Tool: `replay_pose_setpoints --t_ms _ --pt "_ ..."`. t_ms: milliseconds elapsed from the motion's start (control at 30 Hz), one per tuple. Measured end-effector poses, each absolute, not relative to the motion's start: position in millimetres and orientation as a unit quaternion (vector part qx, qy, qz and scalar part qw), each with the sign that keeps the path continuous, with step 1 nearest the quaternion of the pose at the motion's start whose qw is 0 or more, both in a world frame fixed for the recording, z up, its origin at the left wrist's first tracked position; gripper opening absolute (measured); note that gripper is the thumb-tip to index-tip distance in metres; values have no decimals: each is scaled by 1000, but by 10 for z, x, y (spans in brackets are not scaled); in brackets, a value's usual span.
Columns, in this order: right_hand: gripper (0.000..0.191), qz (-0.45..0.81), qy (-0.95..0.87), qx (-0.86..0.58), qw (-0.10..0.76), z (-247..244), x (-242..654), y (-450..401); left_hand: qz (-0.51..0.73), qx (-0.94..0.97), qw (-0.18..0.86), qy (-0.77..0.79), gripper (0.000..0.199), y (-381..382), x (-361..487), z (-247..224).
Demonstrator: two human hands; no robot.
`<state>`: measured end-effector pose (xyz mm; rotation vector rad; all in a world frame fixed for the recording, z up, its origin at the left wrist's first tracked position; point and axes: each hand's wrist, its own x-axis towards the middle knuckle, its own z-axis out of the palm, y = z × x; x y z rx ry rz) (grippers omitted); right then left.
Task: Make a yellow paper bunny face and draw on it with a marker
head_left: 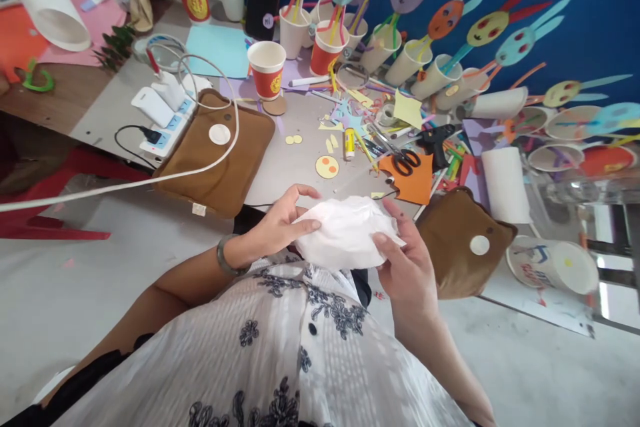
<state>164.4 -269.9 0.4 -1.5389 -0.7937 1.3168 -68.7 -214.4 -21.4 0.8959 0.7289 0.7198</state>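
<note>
A crumpled white tissue (345,233) is held between both hands, just in front of the table's edge. My left hand (287,219) grips its left side, thumb on top. On the right side, my right hand (405,257) pinches it with the thumb on top and fingers behind. Beyond the tissue on the table lie a yellow paper disc with two orange dots (327,167), a yellow glue stick (349,143) and black-handled scissors (404,161).
Brown cushions lie left (215,153) and right (465,247) of the hands. A power strip (170,130) with a white cable is at left. Behind stand a red-and-white cup (267,70), paper-cup rabbit figures and a black glue gun (436,141).
</note>
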Motion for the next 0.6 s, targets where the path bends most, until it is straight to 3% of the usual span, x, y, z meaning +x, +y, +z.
replay_pose_setpoints --t_ms 67,200,267,400,500,600 --pt "82 516 -340 -624 478 0 1652 -2724 338 466 759 305 59 -2163 -708 -200" --pt "108 476 -470 -573 474 -28 1665 -2834 357 584 668 293 33 -2202 -737 -149" --pt "93 428 -544 -589 418 -12 1661 -2891 353 632 620 304 29 -2222 -754 -111" --pt "36 318 -607 -653 322 124 1635 -2905 375 753 456 290 34 -2249 -785 -45" --pt "14 278 -652 -620 336 281 1623 -2851 368 817 342 284 26 -2232 -816 40" --pt "9 239 -679 -581 379 477 1629 -2818 364 822 329 289 16 -2179 -876 247"
